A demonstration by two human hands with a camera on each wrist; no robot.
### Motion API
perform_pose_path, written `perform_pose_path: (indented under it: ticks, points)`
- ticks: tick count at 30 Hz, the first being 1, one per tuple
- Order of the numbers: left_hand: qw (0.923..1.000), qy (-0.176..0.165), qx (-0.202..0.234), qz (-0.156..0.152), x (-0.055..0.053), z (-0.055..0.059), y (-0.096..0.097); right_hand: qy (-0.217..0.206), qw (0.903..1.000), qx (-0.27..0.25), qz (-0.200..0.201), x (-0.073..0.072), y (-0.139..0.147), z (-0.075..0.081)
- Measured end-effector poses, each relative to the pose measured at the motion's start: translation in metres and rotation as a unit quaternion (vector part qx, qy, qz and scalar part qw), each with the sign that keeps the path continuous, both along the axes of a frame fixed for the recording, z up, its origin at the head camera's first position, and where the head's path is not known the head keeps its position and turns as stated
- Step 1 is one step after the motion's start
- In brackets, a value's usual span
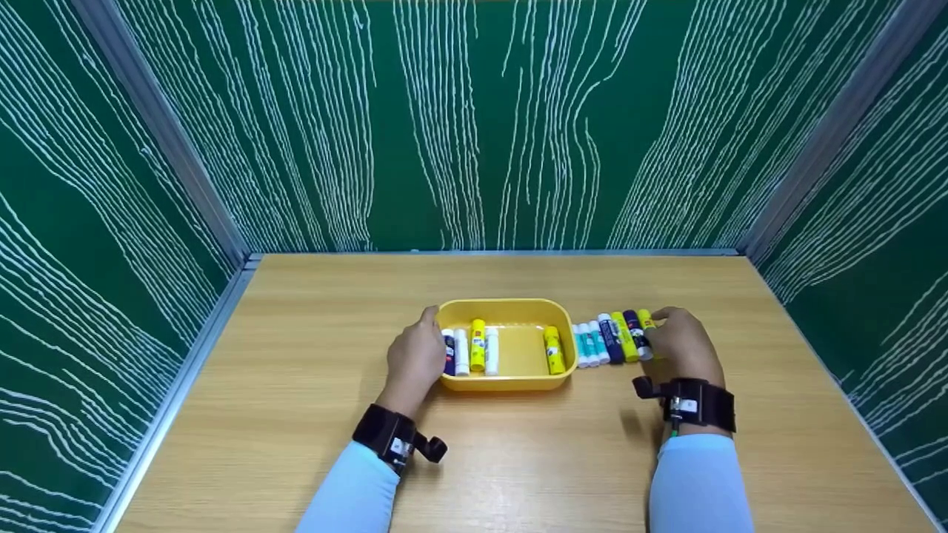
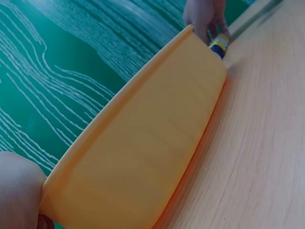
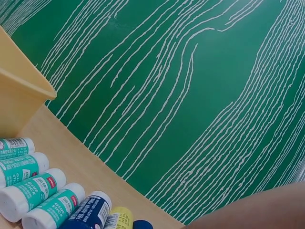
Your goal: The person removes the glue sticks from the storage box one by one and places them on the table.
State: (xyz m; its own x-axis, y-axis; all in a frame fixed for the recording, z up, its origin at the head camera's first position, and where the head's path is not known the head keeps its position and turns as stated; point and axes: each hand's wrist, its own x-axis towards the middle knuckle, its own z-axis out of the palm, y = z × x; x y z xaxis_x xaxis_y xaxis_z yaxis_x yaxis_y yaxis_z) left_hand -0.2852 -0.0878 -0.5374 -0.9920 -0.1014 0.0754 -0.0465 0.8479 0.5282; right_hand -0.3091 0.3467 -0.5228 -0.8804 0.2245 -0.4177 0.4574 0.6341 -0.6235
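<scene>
My left hand (image 1: 417, 354) grips the left end of a yellow plastic bin (image 1: 511, 383); the left wrist view shows the bin's long side wall (image 2: 138, 138), with the hand at its near corner. Inside lie several glue sticks, among them a yellow glue stick (image 1: 478, 346) and a white glue stick (image 1: 492, 352). To the right of the bin, more glue sticks lie side by side in a row, including a teal-and-white glue stick (image 1: 593, 343). At the row's right end my right hand (image 1: 685, 344) holds a yellow glue stick (image 1: 645, 319), partly hidden by the fingers.
The wooden table (image 1: 518, 459) ends at a green back wall (image 1: 511, 148) with white wavy lines. Similar panels stand at both sides, joined by metal posts. Each wrist wears a black camera band (image 1: 700, 405). The row's left end sits close against the bin.
</scene>
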Motion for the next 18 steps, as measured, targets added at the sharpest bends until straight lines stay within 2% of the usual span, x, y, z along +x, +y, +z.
perform_pose_path:
  ticks: [18]
  points:
    - [0.9998,-0.017,-0.003,0.007,-0.0012,0.0011,0.0006,-0.001,0.9998,-0.019,-0.007,0.0007,0.0021,-0.0005]
